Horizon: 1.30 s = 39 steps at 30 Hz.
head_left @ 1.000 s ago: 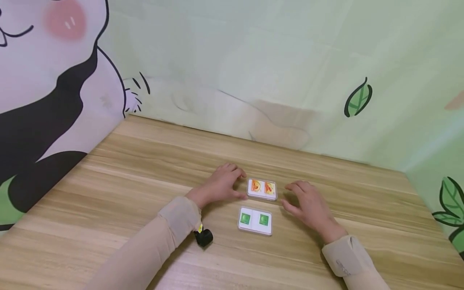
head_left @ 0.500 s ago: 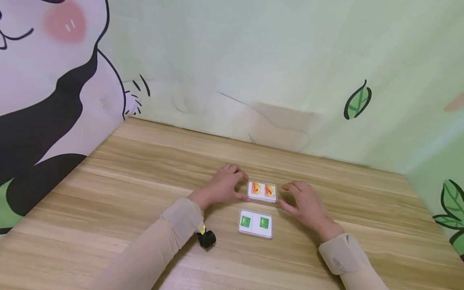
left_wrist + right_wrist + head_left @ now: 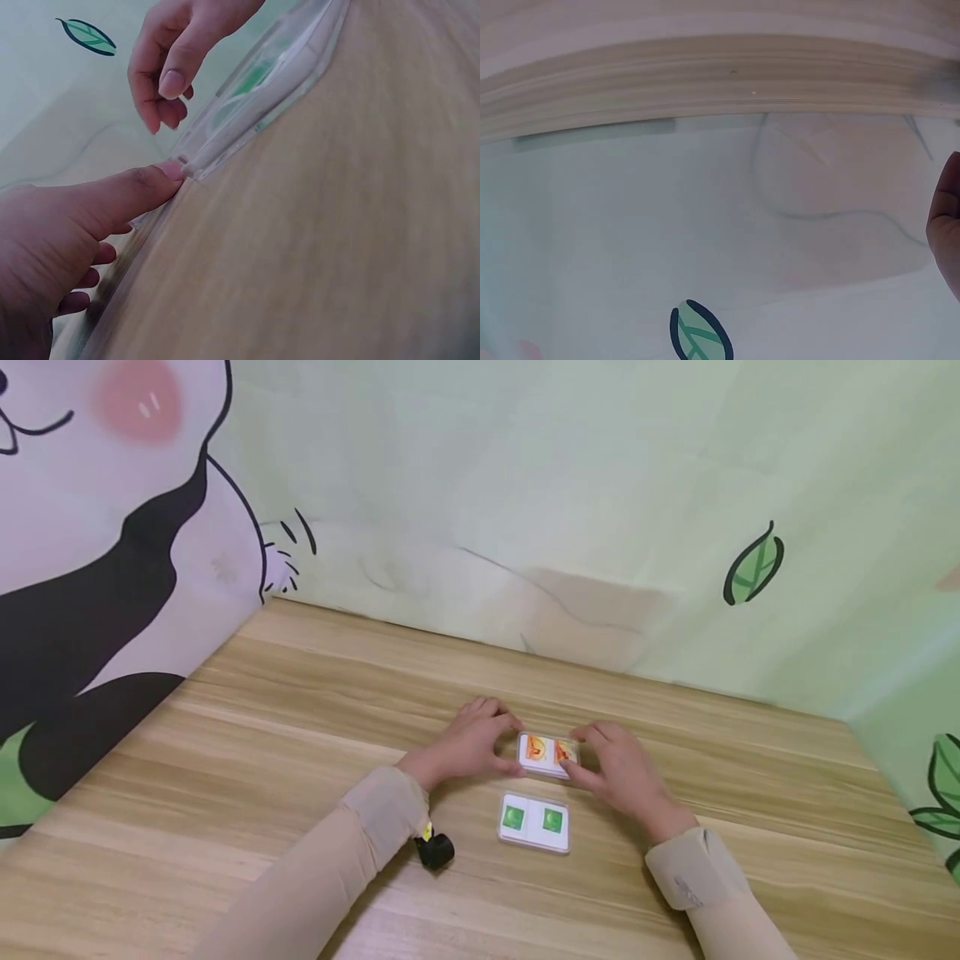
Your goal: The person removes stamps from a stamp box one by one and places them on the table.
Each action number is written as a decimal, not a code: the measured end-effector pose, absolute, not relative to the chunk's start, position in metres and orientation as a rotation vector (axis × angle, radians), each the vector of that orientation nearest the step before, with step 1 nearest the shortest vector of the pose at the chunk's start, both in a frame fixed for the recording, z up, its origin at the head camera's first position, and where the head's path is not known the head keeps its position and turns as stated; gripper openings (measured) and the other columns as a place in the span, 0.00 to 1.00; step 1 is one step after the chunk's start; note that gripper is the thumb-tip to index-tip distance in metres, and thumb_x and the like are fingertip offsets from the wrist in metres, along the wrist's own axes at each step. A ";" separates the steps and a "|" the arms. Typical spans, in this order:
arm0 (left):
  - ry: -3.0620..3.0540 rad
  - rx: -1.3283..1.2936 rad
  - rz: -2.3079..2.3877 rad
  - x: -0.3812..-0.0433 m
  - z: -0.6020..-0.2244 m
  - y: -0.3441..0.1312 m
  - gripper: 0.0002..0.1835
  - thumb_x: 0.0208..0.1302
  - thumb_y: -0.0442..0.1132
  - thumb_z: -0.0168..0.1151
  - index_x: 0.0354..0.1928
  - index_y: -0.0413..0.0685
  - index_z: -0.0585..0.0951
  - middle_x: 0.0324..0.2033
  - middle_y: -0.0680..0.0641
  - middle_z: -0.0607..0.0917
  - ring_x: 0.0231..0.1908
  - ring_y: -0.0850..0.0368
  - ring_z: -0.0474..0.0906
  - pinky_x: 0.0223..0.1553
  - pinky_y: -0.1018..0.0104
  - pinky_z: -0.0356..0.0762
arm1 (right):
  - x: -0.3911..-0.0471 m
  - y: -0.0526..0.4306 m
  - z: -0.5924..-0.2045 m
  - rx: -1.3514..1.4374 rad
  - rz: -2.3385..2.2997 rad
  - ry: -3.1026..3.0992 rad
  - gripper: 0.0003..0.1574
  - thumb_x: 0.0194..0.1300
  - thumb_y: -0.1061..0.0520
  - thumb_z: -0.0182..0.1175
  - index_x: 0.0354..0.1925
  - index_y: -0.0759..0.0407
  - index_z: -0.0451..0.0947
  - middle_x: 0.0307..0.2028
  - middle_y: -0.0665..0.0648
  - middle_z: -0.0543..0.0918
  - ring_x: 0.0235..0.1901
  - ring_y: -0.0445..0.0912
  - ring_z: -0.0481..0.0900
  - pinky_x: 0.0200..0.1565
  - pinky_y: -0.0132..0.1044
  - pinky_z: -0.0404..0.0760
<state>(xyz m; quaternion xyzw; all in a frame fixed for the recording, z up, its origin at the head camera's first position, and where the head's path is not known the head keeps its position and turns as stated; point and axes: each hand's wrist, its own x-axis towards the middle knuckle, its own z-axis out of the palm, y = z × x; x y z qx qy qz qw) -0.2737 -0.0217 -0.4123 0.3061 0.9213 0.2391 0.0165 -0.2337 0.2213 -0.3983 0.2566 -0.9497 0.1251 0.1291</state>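
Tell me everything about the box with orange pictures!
The flat box looks like clear plastic with rounded corners and two orange-and-yellow pictures on white. It lies flat on the wooden table. The left hand is at its left end; the right hand partly covers one picture. Whether they grip it is unclear.

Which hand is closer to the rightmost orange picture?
Right. In the head view, the right hand overlaps the lower edge of the rightmost orange picture; the left hand is farther, at the left end of the clear case, beyond the other orange picture.
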 end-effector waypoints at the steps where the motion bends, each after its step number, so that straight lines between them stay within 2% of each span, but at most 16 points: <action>1: 2.861 0.953 0.738 -0.274 -0.412 -0.022 0.34 0.51 0.59 0.71 0.58 0.52 0.77 0.56 0.48 0.73 0.61 0.52 0.64 0.68 0.54 0.57 | -0.235 0.220 -0.398 0.745 0.388 -2.769 0.29 0.60 0.46 0.64 0.51 0.66 0.77 0.48 0.63 0.81 0.52 0.57 0.77 0.56 0.53 0.75; 6: 2.835 0.944 0.743 -0.273 -0.412 -0.022 0.34 0.52 0.59 0.70 0.59 0.54 0.76 0.58 0.49 0.72 0.63 0.52 0.62 0.70 0.53 0.53 | -0.240 0.216 -0.395 0.752 0.438 -2.816 0.32 0.60 0.44 0.65 0.52 0.66 0.76 0.50 0.64 0.79 0.54 0.58 0.76 0.58 0.54 0.74; 15: 2.840 0.924 0.764 -0.271 -0.413 -0.024 0.32 0.52 0.58 0.70 0.58 0.54 0.76 0.57 0.49 0.72 0.61 0.52 0.63 0.69 0.55 0.55 | -0.238 0.208 -0.397 0.811 0.363 -2.871 0.40 0.57 0.36 0.65 0.56 0.62 0.75 0.55 0.63 0.78 0.57 0.59 0.73 0.60 0.55 0.71; 23: 2.848 0.943 0.757 -0.272 -0.413 -0.024 0.32 0.53 0.58 0.70 0.58 0.53 0.76 0.57 0.49 0.72 0.62 0.52 0.63 0.69 0.54 0.54 | -0.238 0.208 -0.399 0.810 0.316 -2.887 0.37 0.57 0.39 0.66 0.56 0.62 0.76 0.54 0.63 0.78 0.54 0.58 0.75 0.57 0.54 0.74; 39: 2.843 0.925 0.741 -0.273 -0.412 -0.023 0.33 0.53 0.59 0.70 0.59 0.54 0.76 0.58 0.49 0.72 0.62 0.53 0.62 0.70 0.55 0.54 | -0.237 0.207 -0.396 0.791 0.353 -2.915 0.39 0.58 0.39 0.65 0.56 0.64 0.75 0.55 0.65 0.77 0.56 0.59 0.74 0.58 0.55 0.72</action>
